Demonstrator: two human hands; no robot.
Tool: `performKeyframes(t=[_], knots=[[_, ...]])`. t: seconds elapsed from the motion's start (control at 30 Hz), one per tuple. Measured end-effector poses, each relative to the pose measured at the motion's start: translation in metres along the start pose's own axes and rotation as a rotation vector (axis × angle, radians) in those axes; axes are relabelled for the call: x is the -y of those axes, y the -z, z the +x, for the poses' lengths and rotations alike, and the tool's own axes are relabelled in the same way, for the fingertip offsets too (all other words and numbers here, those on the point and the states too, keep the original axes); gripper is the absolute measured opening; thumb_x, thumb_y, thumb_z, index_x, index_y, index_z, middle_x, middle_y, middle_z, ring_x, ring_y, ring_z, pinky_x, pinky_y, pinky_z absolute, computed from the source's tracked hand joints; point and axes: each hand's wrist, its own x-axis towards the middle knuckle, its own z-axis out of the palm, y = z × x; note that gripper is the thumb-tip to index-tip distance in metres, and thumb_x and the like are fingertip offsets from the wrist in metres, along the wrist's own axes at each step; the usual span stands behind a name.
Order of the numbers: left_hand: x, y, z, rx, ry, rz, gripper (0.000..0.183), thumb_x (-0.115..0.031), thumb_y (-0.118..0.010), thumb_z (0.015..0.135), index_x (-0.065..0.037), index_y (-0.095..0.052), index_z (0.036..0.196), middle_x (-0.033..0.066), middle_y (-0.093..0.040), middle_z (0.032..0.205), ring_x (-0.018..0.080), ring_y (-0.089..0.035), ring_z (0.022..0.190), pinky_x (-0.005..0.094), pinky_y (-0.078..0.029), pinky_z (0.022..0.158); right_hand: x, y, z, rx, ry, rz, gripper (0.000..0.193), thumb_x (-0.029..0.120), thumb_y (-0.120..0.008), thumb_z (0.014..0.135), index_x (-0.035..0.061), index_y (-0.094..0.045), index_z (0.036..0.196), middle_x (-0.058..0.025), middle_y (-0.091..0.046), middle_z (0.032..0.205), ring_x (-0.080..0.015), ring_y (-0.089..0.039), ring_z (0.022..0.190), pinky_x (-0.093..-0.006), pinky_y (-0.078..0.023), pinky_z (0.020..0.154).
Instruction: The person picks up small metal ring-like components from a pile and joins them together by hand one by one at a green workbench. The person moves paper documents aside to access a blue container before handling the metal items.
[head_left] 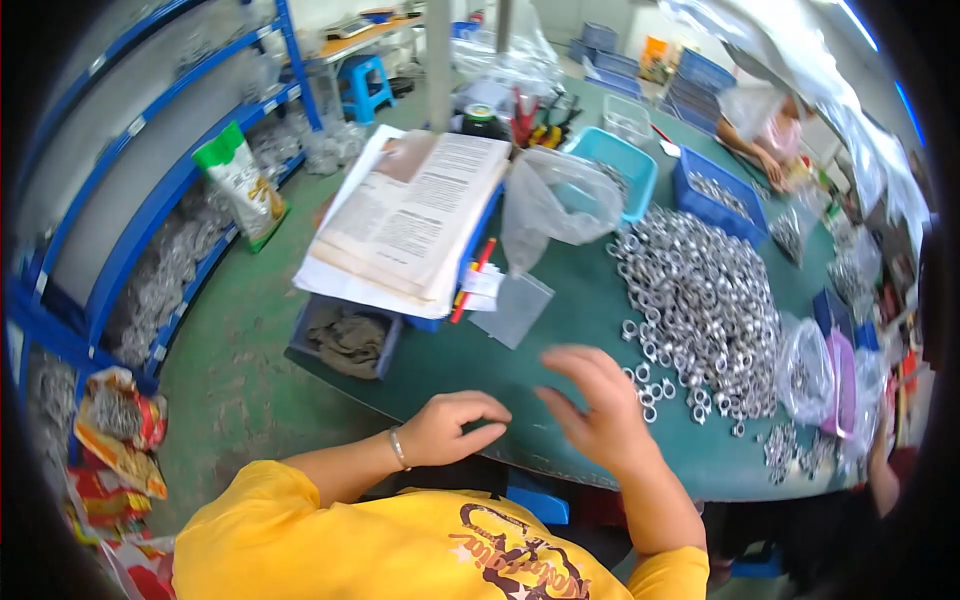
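My left hand (455, 428), with a bangle on the wrist, is at the near edge of the green table (440, 375). Its fingers curve forward, apart from the thumb, and nothing shows between them. Over the table to its right, my right hand (600, 405) is raised, slightly blurred, thumb and fingers spread around an empty gap. Just beyond it lie several loose metal ring-shaped parts (650, 390). They spill from a large heap of the same silvery parts (705, 300). Neither hand appears to touch any of them.
Papers and an open book (420, 215) lie at the left over a bin with a cloth (350, 340). Plastic bags (560, 200), a turquoise basin (650, 185) and a blue crate (690, 190) stand behind. Another person (770, 140) sits at far right. Blue shelving (130, 250) is left.
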Motion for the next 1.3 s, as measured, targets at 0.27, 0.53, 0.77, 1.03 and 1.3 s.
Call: performKeyframes(t=[0.27,0.53,0.77,1.03,1.3], knots=[[-0.017,0.054,-0.066,-0.358,0.087,-0.048,0.007,-0.002,-0.062,0.081,0.001,-0.065,0.086,0.0116,-0.066,0.087,0.0211,-0.065,0.079,0.0273,-0.05,0.072,-0.004,-0.132,0.09,0.234,0.314,-0.542,0.056,0.011,-0.062,0.072,0.0019,-0.045,0.124,-0.0264,-0.038,0.13,-0.043,-0.04,0.119,-0.0492,-0.035,0.098],[-0.004,0.092,-0.093,-0.452,0.085,-0.002,0.007,0.002,-0.06,0.08,0.002,-0.066,0.084,0.0127,-0.068,0.085,0.0211,-0.065,0.078,0.0285,-0.051,0.072,-0.023,-0.119,0.115,0.48,0.315,-0.561,0.065,0.02,-0.076,0.063,0.0005,-0.049,0.119,-0.0204,-0.049,0.124,-0.0406,-0.048,0.115,-0.0424,-0.043,0.094],[0.004,0.126,-0.082,-0.528,0.02,0.094,0.003,0.0,-0.06,0.08,0.001,-0.063,0.08,0.0124,-0.068,0.084,0.0212,-0.065,0.076,0.0296,-0.05,0.071,-0.027,-0.106,0.142,0.3,0.251,-0.379,0.017,0.003,-0.058,0.071,0.0042,-0.056,0.088,-0.0143,-0.061,0.081,-0.0325,-0.061,0.077,-0.0393,-0.05,0.066],[0.049,0.167,-0.042,-0.758,0.267,-0.203,0.039,-0.003,-0.057,0.084,-0.001,-0.038,0.118,0.0129,-0.055,0.105,0.0184,-0.06,0.091,0.0291,-0.049,0.076,-0.016,-0.09,0.173,0.004,0.003,-0.22,0.009,0.005,-0.059,0.082,0.0018,-0.06,0.09,-0.02,-0.062,0.078,-0.0379,-0.06,0.07,-0.0415,-0.049,0.059],[0.037,0.177,-0.015,-0.631,0.312,-0.369,0.031,-0.01,-0.059,0.085,-0.003,-0.042,0.111,0.0116,-0.056,0.106,0.0193,-0.059,0.093,0.0306,-0.046,0.082,-0.013,-0.095,0.152,0.315,0.147,-0.295,0.012,0.007,-0.061,0.079,0.0021,-0.058,0.09,-0.0164,-0.062,0.074,-0.0361,-0.059,0.066,-0.0417,-0.047,0.057]])
